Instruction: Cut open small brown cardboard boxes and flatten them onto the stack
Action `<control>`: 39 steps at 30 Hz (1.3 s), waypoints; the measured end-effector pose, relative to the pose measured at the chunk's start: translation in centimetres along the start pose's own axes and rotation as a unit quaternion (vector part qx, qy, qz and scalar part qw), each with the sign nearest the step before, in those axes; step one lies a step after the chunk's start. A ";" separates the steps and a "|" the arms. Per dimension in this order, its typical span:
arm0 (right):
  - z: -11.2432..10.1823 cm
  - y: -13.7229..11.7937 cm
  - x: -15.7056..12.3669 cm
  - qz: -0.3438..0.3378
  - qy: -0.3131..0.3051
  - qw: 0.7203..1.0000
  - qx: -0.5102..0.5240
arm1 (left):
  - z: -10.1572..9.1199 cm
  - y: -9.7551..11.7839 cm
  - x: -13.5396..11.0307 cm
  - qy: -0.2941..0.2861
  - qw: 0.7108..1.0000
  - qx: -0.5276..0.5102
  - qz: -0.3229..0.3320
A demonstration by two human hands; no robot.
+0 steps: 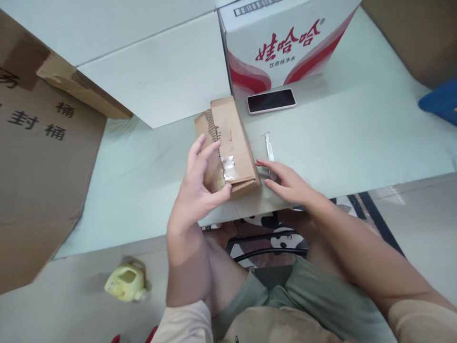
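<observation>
A small brown cardboard box (233,138) lies on the covered table near its front edge, with clear tape on top and a torn, ragged strip along its left side. My left hand (198,183) is at the box's left and near side, thumb and fingers spread; whether the fingertips touch it I cannot tell. To the right of the box lies a slim silver tool (269,147) that looks like a box cutter. My right hand (285,181) is over its near end, fingers apart and pointing at the box, not gripping the tool.
A phone (272,101) lies behind the tool, in front of a white and red carton (282,52). A plain white box (157,71) stands at the back left. Large brown cardboard (39,157) fills the left side. On the floor lies a yellow jug (126,282).
</observation>
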State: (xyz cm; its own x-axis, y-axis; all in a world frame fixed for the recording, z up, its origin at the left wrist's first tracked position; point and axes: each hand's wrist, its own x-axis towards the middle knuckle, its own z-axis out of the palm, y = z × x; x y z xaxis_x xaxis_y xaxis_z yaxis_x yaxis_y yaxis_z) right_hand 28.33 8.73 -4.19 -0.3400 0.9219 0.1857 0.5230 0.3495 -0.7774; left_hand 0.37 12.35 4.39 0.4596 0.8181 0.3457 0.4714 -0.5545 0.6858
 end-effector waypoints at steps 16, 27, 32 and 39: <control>0.1 0.4 0.1 0.066 0.004 0.996 0.056 | 2.4 -0.9 0.4 0.143 0.979 -0.118 0.085; -0.9 1.9 0.9 0.216 0.109 0.937 -0.250 | 3.3 0.7 0.7 0.115 0.989 0.015 0.093; -2.7 1.0 0.3 0.210 0.186 0.957 -0.066 | 4.7 1.8 0.9 0.102 0.986 0.052 0.117; -5.8 -4.9 -2.9 -0.038 0.382 0.914 0.135 | 6.1 2.8 0.8 0.104 0.985 0.071 0.118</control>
State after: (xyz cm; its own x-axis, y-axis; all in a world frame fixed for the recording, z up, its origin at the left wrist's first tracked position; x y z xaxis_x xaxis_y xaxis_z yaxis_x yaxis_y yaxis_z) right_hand 31.24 5.30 2.55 0.3305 0.7809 0.5300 0.2741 0.4580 -0.8457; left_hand 6.66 10.53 2.65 0.4118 0.6696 0.6182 0.4781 -0.7362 0.4790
